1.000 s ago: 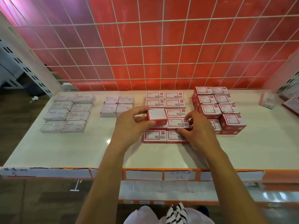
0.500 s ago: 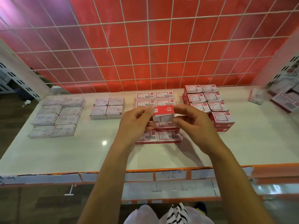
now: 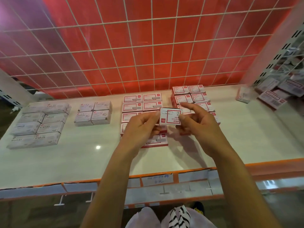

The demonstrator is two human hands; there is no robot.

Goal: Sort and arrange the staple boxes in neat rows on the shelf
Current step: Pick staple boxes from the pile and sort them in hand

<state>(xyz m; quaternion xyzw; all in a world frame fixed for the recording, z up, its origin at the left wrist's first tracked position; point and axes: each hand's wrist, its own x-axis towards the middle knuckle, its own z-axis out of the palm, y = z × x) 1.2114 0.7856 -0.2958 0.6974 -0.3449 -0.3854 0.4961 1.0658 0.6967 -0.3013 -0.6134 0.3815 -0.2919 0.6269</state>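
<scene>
Nearest, along the orange front lip of the shelf [image 3: 82, 155]: a strip of paper price labels [image 3: 156, 180]. Just beyond, held up over the pale surface between both hands: one red-and-white box [image 3: 171, 117]. Pinched at its left edge by thumb and fingertips of the left hand [image 3: 139, 129]. Gripped at its right edge by thumb and curled fingers of the right hand [image 3: 199, 125], index finger raised clear over the top.

Turned since half a second ago: then the red face to the camera, now the white printed label, its print not upright. A second back, gripped by the left hand alone, low over the rows, with the right hand down on the boxes beneath.

Below and behind the hands, lying flat in two columns and partly hidden: the block of red-and-white boxes [image 3: 143, 102]. Just right of it, a taller stack of the same kind [image 3: 189, 94]. Off to the left, four grey paper-clip boxes [image 3: 93, 114] in a square. Further left, grey STAPLES boxes [image 3: 39, 124] in two columns. Far right, a loose heap of boxes [image 3: 273, 94], blurred. At the back, a white wire grid [image 3: 131, 46] over red panelling.
</scene>
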